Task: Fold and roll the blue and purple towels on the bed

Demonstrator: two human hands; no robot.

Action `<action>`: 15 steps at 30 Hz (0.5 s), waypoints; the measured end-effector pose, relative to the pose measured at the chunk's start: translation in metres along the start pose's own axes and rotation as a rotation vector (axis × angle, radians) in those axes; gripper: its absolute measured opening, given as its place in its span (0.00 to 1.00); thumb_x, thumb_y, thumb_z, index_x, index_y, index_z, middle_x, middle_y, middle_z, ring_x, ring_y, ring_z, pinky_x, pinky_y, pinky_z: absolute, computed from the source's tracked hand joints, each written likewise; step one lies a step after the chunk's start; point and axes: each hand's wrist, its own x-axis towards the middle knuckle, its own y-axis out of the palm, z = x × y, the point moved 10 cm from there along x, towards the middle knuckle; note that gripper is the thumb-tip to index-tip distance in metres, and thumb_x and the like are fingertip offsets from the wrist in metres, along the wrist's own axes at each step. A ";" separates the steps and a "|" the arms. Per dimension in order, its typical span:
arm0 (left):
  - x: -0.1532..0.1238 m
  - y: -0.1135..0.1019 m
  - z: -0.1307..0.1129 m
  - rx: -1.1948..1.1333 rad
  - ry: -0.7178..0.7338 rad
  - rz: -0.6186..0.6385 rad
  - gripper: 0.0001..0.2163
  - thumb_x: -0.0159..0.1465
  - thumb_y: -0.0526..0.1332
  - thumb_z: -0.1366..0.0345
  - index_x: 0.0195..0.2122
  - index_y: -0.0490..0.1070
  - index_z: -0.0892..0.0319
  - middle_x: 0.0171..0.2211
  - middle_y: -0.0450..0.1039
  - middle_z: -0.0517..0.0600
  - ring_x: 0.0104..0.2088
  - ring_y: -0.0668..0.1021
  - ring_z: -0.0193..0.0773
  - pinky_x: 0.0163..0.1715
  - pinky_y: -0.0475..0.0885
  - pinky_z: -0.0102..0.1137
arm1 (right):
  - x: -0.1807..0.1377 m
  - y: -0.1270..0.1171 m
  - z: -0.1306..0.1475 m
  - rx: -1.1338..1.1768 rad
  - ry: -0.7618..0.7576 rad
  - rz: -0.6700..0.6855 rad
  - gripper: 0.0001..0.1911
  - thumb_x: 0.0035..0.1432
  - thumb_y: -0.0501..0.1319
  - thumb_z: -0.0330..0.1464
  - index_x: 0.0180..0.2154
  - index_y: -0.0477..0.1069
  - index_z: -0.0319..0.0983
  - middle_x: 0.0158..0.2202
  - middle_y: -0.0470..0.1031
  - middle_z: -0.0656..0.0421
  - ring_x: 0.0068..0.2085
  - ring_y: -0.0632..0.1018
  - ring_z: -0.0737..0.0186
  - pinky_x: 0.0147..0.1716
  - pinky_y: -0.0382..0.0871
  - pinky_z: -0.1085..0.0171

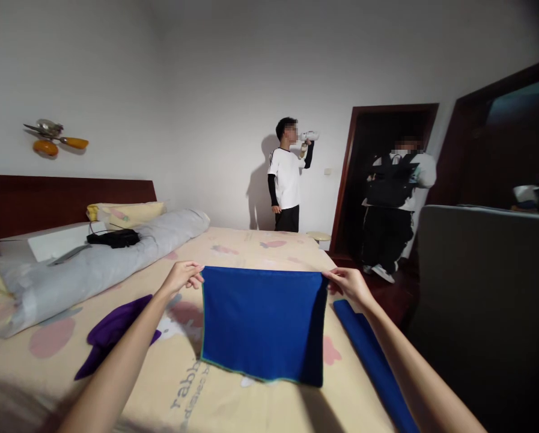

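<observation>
A blue cloth [264, 325] hangs spread between my hands above the bed, its lower edge trimmed in a lighter green. My left hand [185, 278] pinches its upper left corner, and my right hand [347, 281] pinches the upper right one. Below my left forearm lies a crumpled purple cloth [116, 328] on the patterned bed sheet [233, 409]. Another blue cloth [372, 361], in a long folded strip, rests along the bed's right side, partly hidden by my right forearm.
A rolled grey quilt [129, 264] lies across the bed's left, with a black item [113, 238] and a white box [48, 243] by the pillow [134, 213]. One person [287, 174] drinks by the wall; another [395, 192] stands at the doorway. A dark panel [485, 300] rises at right.
</observation>
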 end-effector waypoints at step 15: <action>0.044 0.000 0.028 -0.054 0.145 -0.178 0.26 0.50 0.64 0.40 0.35 0.73 0.62 0.33 0.81 0.58 0.37 0.83 0.48 0.30 0.74 0.33 | 0.021 0.012 -0.022 0.121 -0.131 -0.226 0.29 0.45 0.64 0.57 0.32 0.76 0.36 0.30 0.81 0.50 0.34 0.81 0.55 0.35 0.77 0.60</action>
